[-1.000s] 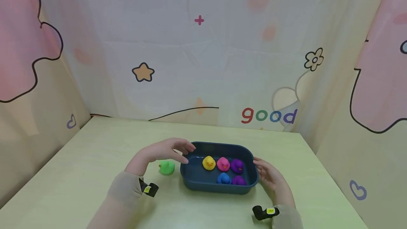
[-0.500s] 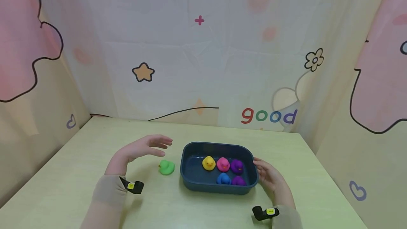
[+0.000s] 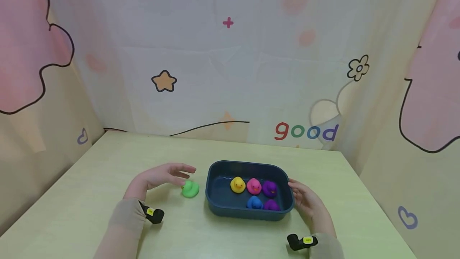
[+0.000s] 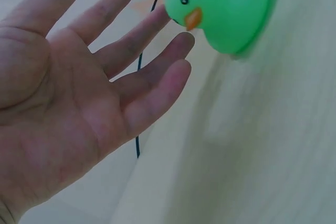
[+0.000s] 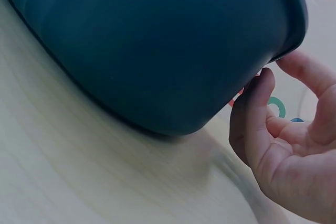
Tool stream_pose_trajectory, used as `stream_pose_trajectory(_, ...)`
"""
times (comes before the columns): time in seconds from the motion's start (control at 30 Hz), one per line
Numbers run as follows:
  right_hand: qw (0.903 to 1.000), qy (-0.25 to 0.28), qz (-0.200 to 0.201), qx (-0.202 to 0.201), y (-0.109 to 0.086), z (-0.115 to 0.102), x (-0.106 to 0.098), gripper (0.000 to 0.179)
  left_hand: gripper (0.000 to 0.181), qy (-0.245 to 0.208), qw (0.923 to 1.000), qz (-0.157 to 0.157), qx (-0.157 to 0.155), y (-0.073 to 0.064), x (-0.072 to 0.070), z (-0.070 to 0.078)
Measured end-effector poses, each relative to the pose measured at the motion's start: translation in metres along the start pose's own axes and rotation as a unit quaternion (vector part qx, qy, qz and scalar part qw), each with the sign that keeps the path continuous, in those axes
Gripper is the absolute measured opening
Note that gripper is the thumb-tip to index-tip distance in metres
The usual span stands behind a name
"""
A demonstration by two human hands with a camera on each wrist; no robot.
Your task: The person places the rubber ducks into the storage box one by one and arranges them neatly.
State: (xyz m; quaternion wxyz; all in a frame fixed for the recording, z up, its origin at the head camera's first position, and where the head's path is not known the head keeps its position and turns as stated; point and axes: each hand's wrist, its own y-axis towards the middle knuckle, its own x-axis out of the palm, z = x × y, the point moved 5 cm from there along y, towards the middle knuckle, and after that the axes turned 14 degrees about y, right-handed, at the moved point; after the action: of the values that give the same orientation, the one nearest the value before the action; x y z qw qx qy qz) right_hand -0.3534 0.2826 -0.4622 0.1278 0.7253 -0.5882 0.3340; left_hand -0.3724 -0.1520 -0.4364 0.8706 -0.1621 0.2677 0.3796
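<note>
Beside the green rubber duck (image 3: 190,189) is my left hand (image 3: 161,176), its fingers spread and holding nothing. In the head view its thumb overlaps the duck's head; whether they touch, I cannot tell. The left wrist view shows the palm and the duck (image 4: 231,9) beyond the fingertips. My right hand (image 3: 310,203) touches the right end of a dark blue plastic basin (image 3: 237,212). Its bent fingers (image 5: 257,108) lie against the outer wall below the rim, without wrapping round it. Inside sit yellow (image 3: 237,185), pink (image 3: 254,186), blue (image 3: 254,202) and two purple rubber ducks (image 3: 270,188).
The basin and the green duck stand on a pale wooden table (image 3: 172,227). A printed cloth (image 3: 201,91) hangs behind it and at both sides. Each wrist wears a small black camera, such as the left one (image 3: 154,215).
My left hand has moved left from the basin's left rim, then down and slightly right to the green duck. The right hand stays at the basin. The head view has shifted slightly.
</note>
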Motion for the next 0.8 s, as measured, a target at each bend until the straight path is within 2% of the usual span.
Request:
stream_pose_trajectory(0.2, 1.0000, 0.008, -0.001, 0.002, 0.000, 0.000, 0.000, 0.017, 0.056, 0.011, 0.9998, -0.014, -0.002, 0.001, 0.005, -0.006)
stream_pose_trajectory(0.4, 0.9998, -0.014, -0.014, 0.003, 0.002, 0.001, 0.000, 0.019, 0.055, 0.017, 0.9995, -0.027, -0.002, 0.002, 0.011, -0.010)
stream_pose_trajectory(0.6, 0.9994, -0.024, -0.026, -0.001, 0.003, 0.001, -0.001, 0.021, 0.053, 0.047, 0.9986, -0.024, -0.009, 0.008, 0.015, -0.010)
stream_pose_trajectory(0.8, 0.9991, -0.038, -0.015, -0.002, 0.003, 0.000, -0.003, 0.019, 0.043, 0.069, 0.9973, -0.014, -0.022, 0.013, 0.014, -0.010)
